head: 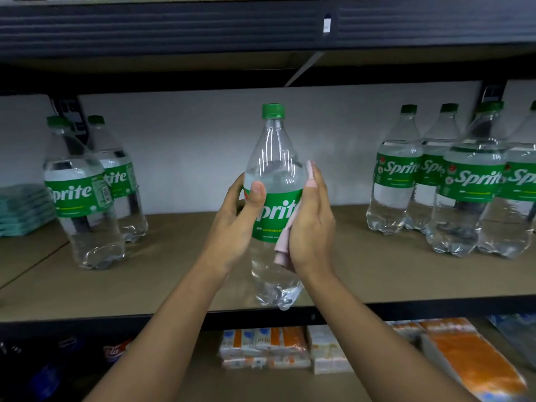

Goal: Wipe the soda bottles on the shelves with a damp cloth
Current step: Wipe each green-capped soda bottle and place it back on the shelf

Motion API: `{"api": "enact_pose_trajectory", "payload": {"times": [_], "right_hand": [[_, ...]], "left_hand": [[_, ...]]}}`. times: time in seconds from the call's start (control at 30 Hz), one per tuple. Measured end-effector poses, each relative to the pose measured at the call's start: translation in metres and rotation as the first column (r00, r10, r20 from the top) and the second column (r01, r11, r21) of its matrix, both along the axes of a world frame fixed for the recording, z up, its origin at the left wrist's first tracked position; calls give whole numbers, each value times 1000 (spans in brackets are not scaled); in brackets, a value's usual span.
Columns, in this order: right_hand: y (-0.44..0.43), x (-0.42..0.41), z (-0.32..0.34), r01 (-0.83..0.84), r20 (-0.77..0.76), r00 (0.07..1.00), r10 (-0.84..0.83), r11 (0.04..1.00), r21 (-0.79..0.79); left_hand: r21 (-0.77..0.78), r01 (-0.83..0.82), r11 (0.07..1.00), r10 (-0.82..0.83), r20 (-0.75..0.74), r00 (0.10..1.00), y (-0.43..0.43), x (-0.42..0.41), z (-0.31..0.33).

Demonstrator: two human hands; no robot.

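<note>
The left hand was wrapped round the Sprite bottle, thumb on its label, so that it was steadied upright above the shelf's front edge. The pink cloth was pressed against its side by the right hand's straightened fingers, presumably for wiping.

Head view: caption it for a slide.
Left hand grips a clear green-capped Sprite bottle at the tan shelf; right hand presses a pink cloth against it.
</note>
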State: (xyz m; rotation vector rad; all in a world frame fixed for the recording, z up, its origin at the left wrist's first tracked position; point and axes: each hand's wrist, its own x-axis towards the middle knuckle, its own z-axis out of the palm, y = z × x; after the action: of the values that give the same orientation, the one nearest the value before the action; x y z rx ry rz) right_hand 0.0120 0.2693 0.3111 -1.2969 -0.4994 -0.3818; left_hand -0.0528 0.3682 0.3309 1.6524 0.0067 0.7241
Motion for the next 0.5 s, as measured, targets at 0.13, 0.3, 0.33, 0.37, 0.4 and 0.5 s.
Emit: {"api": "enact_pose_trajectory", "payload": {"times": [0.13,0.3,0.33,0.37,0.4,0.5], "right_hand": [[0,-7,-31,31,76,997,-27,998,-55],[-9,-10,-84,-41,48,998,51,981,-190],[-13,-7,-81,-51,46,997,62,975,-215],[-17,-2,-78,-45,49,997,59,968,-246],[-22,5,-74,-29,49,998,45,957,-290],[-40,27,-56,78,71,996,-49,871,-486]], "left_hand": [[4,-29,1000,29,30,999,1,2,-2],[0,-79,997,79,48,996,3,5,-4],[-3,-88,996,88,48,995,3,6,-4],[-11,-96,995,97,49,994,4,6,-5],[-18,-100,995,101,50,994,4,6,-5],[-10,-99,995,99,47,994,3,6,-6]]}}
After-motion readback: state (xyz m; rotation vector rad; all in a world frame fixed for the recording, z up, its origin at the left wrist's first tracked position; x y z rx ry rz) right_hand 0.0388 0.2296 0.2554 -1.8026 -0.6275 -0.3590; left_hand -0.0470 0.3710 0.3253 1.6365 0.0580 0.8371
